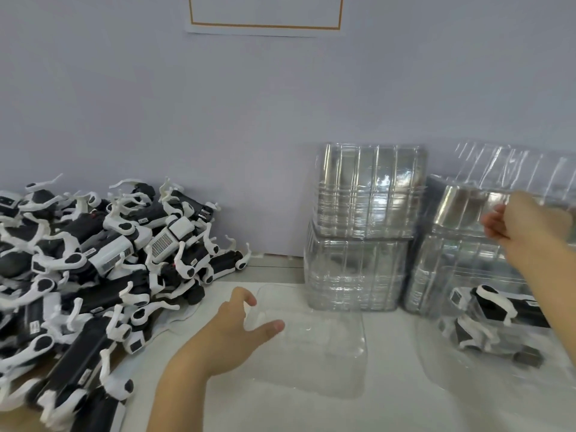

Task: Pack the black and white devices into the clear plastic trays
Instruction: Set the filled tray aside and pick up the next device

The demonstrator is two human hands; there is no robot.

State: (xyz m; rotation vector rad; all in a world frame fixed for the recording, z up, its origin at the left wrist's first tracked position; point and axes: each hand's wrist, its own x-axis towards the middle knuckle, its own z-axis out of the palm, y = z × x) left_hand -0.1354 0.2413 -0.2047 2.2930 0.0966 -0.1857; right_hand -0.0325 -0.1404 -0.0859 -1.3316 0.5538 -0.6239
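A big heap of black and white devices (93, 269) covers the left of the white table. An empty clear plastic tray (314, 344) lies in front of me; my left hand (240, 328) holds its left rim between thumb and fingers. My right hand (523, 226) reaches up to the right and grips a clear tray (514, 173) lifted off the right stack, blurred by motion. At the right, another clear tray (442, 363) holds a black and white device (489, 316).
Two stacks of nested clear trays (364, 226) stand against the grey wall, with a further stack (452, 244) to their right. A framed sheet of paper (265, 26) hangs on the wall above. White table surface (311, 413) lies at the front.
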